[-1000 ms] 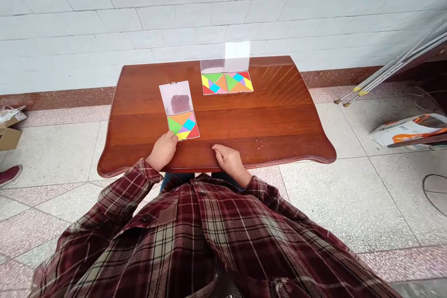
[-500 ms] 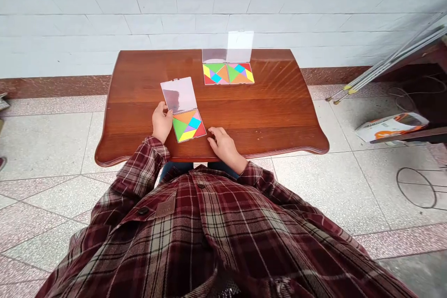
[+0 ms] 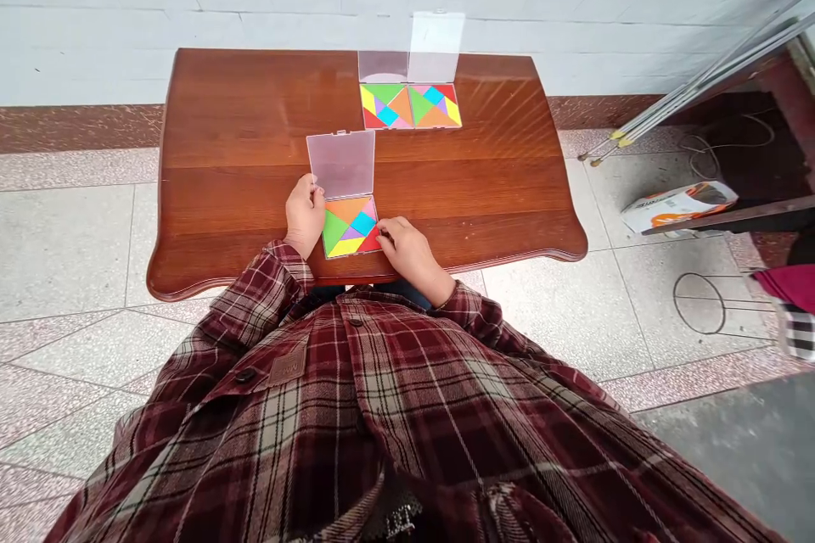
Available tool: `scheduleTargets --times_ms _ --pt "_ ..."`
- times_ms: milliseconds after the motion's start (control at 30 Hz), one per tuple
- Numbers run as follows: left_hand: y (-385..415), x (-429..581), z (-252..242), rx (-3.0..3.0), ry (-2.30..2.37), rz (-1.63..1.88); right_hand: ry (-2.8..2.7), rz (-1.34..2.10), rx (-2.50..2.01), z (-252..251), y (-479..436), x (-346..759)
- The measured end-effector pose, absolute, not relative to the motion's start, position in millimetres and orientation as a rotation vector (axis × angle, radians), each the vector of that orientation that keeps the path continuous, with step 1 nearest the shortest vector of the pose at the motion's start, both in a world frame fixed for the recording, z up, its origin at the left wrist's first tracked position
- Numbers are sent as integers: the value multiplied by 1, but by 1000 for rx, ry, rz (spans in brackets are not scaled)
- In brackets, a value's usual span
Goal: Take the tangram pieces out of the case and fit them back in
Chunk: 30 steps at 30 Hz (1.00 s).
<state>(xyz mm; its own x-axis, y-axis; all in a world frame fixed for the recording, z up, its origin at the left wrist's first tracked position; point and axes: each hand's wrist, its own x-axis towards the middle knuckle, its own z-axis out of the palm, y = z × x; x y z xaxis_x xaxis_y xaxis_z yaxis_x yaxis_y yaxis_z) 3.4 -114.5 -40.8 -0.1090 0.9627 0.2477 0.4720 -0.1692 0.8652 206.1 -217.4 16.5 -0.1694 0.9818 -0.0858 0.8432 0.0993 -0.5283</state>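
The near tangram puzzle point(image 3: 350, 227) lies between your 2 hands, close to the near edge of the tabletop point(image 3: 497, 187), its lid point(image 3: 342, 165) swung back on the far side. Lid and tray together make its long axis, running near to far, with the far end set slightly left.

Your left hand point(image 3: 304, 208) is at the left side, about level with the hinge line, its fingers at the lid's lower left border. Your right hand point(image 3: 411, 250) comes in from the right, fingertips against or just beside the tray's right edge. Neither hand is clearly nearer; the left sits a little farther off, the right a little nearer you. Both grips have curled fingers, but you cannot tell here whether either is clamped on plastic or only resting against it.

Well beyond, the far-left tangram puzzle point(image 3: 386, 106) and far-right tangram puzzle point(image 3: 435, 105) stand side by side, lids raised.
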Motion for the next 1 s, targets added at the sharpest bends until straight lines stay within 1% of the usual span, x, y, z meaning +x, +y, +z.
scheduleTargets --times_ms 100,300,400,533,667,833,1000 --pt "-117 6 -36 1681 1591 1212 -2141 690 -1853 27 -207 193" --pt "-118 8 -33 1675 1577 1205 -2213 605 -2214 41 -200 156" --pt "-118 9 -32 1675 1579 1204 -2229 557 -2291 42 -204 150" --pt "-118 9 -32 1685 1589 1201 -2190 565 -2291 39 -203 152" --pt "-118 8 -31 1705 1610 1189 -2076 698 -2285 40 -194 157" --pt "-118 6 -27 1716 1636 1200 -1978 825 -2211 37 -180 166" --pt "-118 5 -25 1700 1617 1219 -1986 872 -2070 26 -171 174"
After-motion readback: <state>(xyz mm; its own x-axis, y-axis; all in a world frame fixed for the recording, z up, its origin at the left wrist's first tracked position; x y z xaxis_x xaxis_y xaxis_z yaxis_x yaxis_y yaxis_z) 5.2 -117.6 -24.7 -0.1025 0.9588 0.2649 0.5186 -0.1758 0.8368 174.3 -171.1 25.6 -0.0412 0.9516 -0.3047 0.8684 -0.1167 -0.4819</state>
